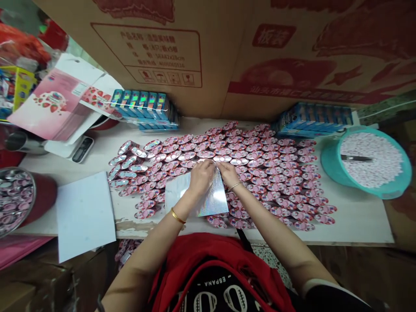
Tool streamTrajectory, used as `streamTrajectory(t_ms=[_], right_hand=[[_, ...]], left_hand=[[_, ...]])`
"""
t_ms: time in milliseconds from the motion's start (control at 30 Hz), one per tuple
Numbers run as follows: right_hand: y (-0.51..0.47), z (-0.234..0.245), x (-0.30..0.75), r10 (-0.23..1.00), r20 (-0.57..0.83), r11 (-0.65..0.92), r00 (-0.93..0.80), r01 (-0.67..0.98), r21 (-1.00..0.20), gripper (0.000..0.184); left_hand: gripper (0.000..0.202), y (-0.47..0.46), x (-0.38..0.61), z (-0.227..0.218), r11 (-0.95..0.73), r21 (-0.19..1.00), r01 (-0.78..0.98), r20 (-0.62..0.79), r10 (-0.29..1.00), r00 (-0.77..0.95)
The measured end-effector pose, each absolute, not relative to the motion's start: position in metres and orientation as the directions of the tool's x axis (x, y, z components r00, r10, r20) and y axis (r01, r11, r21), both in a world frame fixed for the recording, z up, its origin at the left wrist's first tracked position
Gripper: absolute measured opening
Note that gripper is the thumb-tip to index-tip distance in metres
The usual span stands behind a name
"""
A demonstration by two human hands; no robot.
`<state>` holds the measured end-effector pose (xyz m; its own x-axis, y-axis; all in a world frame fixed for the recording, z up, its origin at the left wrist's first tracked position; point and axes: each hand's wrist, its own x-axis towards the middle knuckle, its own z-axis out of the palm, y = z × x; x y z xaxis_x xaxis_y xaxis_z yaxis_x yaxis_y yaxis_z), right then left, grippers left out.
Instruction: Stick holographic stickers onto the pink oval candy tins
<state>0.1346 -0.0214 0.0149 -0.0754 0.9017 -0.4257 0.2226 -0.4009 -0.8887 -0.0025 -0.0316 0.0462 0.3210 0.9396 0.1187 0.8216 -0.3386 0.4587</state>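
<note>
A shiny silver sheet or flat pouch [214,199] with a rainbow glitter sheen is held in front of me; I cannot tell whether it is one layer or a bag. My left hand [202,174], below a gold bangle, is closed on its upper edge. Close beside it, my right hand [228,173] pinches the upper corner, fingers pressed together. Under and around both hands stand many small pink packets [269,185] with narrow oval tops, packed in slanting rows across the table. The sheet hides some of them.
Stacked blue boxes [144,106] and more blue boxes [312,119] line a tall carton [214,52]. A teal basin [331,167] of small white pieces stands right. At left are a white board [85,216], a scale [82,149], pink printed bags [48,106] and a red bucket [45,201].
</note>
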Motion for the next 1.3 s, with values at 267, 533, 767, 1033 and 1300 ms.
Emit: streamTrajectory(t_ms=[267, 533, 767, 1033, 1300], right_hand=[[-0.019, 0.012, 0.141, 0.864, -0.493, -0.471, -0.098, 0.185, -0.862, 0.043], [-0.026, 0.009, 0.14, 0.917, -0.388, -0.362, -0.089, 0.22, -0.906, 0.046], [-0.028, 0.029, 0.136, 0.909, -0.413, -0.39, -0.061, 0.229, -0.892, 0.047], [-0.023, 0.018, 0.148, 0.891, -0.451, -0.42, -0.045, 0.293, -0.859, 0.049], [-0.03, 0.041, 0.161, 1.0, 0.005, -0.018, 0.031, 0.703, -0.711, 0.053]], left_hand=[[0.011, -0.068, -0.008, 0.067, -0.389, 0.693, 0.607, 0.141, 0.899, 0.414], [0.038, -0.041, -0.021, 0.066, -0.208, 0.709, 0.674, 0.104, 0.976, 0.192], [0.058, -0.032, -0.008, 0.051, -0.296, 0.393, 0.87, 0.029, 0.95, 0.311], [0.058, -0.061, -0.002, 0.056, -0.269, 0.663, 0.699, 0.151, 0.962, 0.227], [0.068, -0.091, -0.06, 0.089, 0.079, 0.99, 0.121, -0.024, 0.916, -0.4]])
